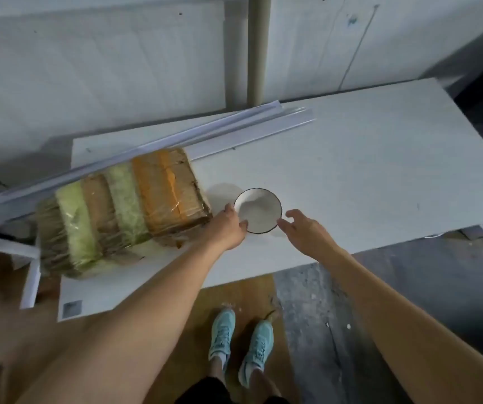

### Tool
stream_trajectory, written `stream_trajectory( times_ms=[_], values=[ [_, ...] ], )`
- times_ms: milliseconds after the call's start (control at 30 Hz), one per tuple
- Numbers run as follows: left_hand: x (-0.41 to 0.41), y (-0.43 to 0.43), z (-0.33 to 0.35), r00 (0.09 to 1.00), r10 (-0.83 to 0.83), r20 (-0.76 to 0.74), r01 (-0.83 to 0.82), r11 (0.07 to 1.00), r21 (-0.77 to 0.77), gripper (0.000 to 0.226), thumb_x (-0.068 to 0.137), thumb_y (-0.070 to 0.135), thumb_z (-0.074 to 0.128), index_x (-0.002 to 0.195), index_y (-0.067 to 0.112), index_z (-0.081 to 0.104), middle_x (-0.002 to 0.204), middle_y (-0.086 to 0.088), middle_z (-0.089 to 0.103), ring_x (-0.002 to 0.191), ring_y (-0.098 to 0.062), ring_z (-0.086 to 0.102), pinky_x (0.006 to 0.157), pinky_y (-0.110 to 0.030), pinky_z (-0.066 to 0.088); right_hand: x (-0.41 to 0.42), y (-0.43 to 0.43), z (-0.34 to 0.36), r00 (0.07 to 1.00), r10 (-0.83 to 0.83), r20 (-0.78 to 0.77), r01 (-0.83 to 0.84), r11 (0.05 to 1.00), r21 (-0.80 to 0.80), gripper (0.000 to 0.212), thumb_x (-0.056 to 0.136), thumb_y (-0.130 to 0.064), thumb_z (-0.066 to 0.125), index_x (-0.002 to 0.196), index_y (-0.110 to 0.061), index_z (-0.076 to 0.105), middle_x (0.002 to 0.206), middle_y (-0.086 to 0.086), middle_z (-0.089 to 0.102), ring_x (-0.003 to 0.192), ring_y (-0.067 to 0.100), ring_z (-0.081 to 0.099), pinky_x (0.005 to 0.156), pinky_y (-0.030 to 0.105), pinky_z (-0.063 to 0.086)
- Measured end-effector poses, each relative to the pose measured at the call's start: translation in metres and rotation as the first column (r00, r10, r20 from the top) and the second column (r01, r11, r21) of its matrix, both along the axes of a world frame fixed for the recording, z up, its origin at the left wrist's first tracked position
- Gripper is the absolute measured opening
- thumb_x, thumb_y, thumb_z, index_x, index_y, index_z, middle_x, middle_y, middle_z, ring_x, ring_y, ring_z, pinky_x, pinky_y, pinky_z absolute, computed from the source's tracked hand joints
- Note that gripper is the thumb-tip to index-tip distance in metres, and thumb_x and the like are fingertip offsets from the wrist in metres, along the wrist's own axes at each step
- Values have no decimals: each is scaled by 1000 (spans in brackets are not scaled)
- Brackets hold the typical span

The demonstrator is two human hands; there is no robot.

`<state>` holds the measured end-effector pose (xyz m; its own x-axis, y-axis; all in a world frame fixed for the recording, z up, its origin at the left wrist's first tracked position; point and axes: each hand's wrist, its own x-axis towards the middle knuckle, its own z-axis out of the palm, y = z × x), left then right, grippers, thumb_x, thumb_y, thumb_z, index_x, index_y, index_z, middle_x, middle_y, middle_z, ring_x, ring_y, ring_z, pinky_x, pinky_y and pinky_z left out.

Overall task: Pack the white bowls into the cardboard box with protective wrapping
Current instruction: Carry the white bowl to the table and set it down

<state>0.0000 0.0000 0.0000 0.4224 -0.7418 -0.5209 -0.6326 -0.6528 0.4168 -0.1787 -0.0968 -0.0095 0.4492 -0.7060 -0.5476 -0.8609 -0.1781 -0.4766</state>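
Likely step: picking up bowl [257, 210], upright on tabletop [351, 170] just beside cardboard bundle [123, 211]. Left hand [230, 225] pinches its rim; right hand [301, 228] spread, just beside opposite rim. Next probably needs right-hand contact, then a level lift.

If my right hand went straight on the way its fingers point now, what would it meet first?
Most likely the white bowl, at its right rim: the right hand aims its fingers up and left at it across a small gap. Height above the table is hard to judge.
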Motion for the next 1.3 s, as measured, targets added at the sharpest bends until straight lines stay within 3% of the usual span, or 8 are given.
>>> stream_trajectory(
  times_ms=[133, 300, 400, 600, 733, 1100, 1200, 1300],
  values=[
    [3, -5, -10, 997, 53, -53, -52, 998, 18, 41, 102, 35, 45, 126, 3, 36, 110, -24, 64, 101, -41, 63, 71, -36, 43, 8, 1, -11, 997, -70, 13, 69, 996, 53, 48, 98, -57, 38, 132, -24, 46, 99, 7, 71, 98, 29, 62, 89, 41, 48],
    [12, -10, -39, 927, 217, -307, -214, 976, 44, 55, 74, 41, 41, 120, 13, 50, 108, -18, 69, 93, -35, 68, 83, -47, 58, 25, 15, -19, 951, -289, 107, 258, 936, 238, 27, 94, -37, 42, 113, -21, 52, 85, -2, 73, 73, 16, 68, 82, 41, 57],
    [6, -9, -22, 929, 211, -304, -203, 977, 57, 40, 91, 32, 44, 124, 10, 51, 117, -12, 62, 106, -33, 60, 93, -41, 51, 28, 30, -22, 933, -341, 116, 304, 918, 255, 22, 91, -27, 43, 109, -17, 51, 85, -3, 73, 68, 14, 69, 78, 40, 58],
    [0, -12, -25, 935, 64, -349, -50, 997, 50, 52, 79, 44, 36, 115, 12, 53, 106, -13, 70, 89, -30, 70, 84, -44, 57, 6, 47, -6, 880, -456, 130, 411, 870, 274, 22, 97, -34, 44, 111, -19, 52, 91, -5, 72, 71, 13, 70, 69, 31, 57],
    [-27, -17, 12, 913, -82, -400, 95, 995, 13, 36, 89, 26, 36, 116, 9, 52, 82, -9, 74, 61, -18, 72, 60, -30, 57, -25, 58, 20, 820, -550, 155, 512, 828, 229, 16, 99, -27, 43, 104, -15, 52, 83, -4, 69, 64, 10, 66, 57, 22, 51],
    [-181, -33, 66, 746, -553, -371, 568, 819, -80, 31, 92, 18, 33, 114, 7, 52, 78, -6, 74, 61, -23, 66, 67, -37, 58, -177, 117, 67, 471, -840, 268, 826, 527, 199, 25, 95, -23, 38, 99, -9, 59, 72, 0, 74, 64, 19, 72, 73, 39, 62],
    [-241, -29, 74, 678, -636, -367, 656, 749, -86, 26, 93, 17, 32, 109, 10, 52, 80, -9, 74, 59, -21, 65, 58, -32, 56, -230, 140, 72, 392, -881, 266, 882, 442, 164, 30, 95, -31, 38, 94, -10, 59, 74, 4, 74, 70, 24, 73, 77, 47, 60],
    [-303, -23, 74, 632, -682, -368, 707, 702, -87, 29, 92, 18, 32, 109, 7, 54, 81, -12, 73, 56, -21, 64, 54, -30, 54, -283, 163, 79, 340, -904, 257, 916, 380, 125, 29, 95, -33, 38, 89, -12, 58, 75, 2, 75, 71, 24, 73, 74, 41, 60]
  ],
)
